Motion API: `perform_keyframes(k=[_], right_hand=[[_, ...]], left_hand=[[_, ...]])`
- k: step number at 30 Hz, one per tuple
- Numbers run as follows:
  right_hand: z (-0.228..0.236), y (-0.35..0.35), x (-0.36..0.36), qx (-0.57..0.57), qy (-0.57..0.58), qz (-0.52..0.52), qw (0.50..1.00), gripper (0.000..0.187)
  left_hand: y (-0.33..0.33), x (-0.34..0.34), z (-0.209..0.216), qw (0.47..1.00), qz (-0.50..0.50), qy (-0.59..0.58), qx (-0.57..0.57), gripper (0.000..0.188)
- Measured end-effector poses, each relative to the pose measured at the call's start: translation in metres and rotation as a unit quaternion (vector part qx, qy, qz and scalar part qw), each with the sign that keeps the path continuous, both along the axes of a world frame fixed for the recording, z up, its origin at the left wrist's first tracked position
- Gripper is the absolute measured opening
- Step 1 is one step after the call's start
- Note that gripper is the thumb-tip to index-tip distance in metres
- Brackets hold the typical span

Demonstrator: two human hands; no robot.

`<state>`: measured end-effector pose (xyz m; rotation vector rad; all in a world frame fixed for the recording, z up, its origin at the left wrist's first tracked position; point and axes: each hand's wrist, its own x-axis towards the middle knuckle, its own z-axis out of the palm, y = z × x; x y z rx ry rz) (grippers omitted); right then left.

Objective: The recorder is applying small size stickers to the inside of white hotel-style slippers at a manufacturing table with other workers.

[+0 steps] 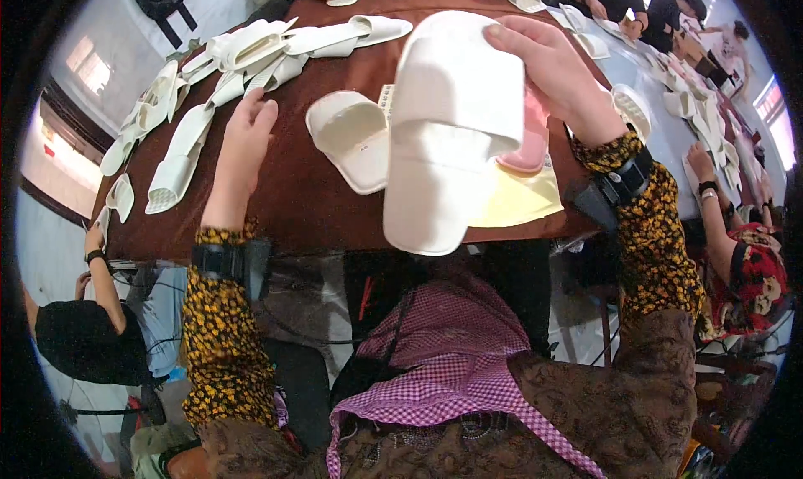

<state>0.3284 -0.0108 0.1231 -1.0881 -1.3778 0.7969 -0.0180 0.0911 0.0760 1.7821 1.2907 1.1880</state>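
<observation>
Above the near edge of the brown tabletop (pixel 293 203), the right hand (pixel 559 73) holds a white slipper (pixel 452 128) raised, fingers closed over its upper rim, sole end hanging toward the person; the grip is shut on that slipper; the left hand (pixel 244 136) rests flat on the tabletop, fingers extended, holding nothing; a second white slipper (pixel 351 136) lies on the tabletop just left of the raised slipper, between it and the left hand; a yellow sheet (pixel 519 199) lies right of the raised slipper, with a pink object (pixel 529 148) on it; a row of flattened white slippers (pixel 209 86) lies farther left, well apart.
</observation>
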Motion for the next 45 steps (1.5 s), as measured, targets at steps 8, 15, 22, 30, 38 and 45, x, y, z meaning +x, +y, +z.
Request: perform_keyframes(k=[8, 15, 22, 30, 38, 45], right_hand=[[0.006, 0.010, -0.039, 0.014, -0.021, 0.017, 1.000, 0.036], [0.005, 0.021, -0.064, 0.043, -0.097, 0.069, 0.992, 0.037], [-0.029, 0.029, -0.060, 0.012, -0.206, 0.081, 0.975, 0.026], [-0.068, 0.047, -0.080, 0.143, -0.384, 0.053, 0.910, 0.037], [-0.071, 0.071, -0.093, 0.085, -0.514, 0.057, 0.852, 0.026], [-0.062, 0.055, -0.100, 0.246, -0.567, -0.020, 0.786, 0.021]], left_hand=[[-0.110, 0.043, -0.004, 0.933, -0.295, -0.173, -0.114, 0.043], [-0.135, 0.015, -0.026, 0.916, -0.202, -0.320, -0.134, 0.034], [-0.117, -0.020, -0.059, 0.909, -0.010, -0.381, -0.171, 0.030], [-0.115, -0.003, -0.065, 0.898, -0.053, -0.388, -0.201, 0.036], [-0.119, 0.001, -0.064, 0.922, -0.071, -0.334, -0.183, 0.036], [-0.126, 0.005, -0.068, 0.919, -0.062, -0.359, -0.154, 0.041]])
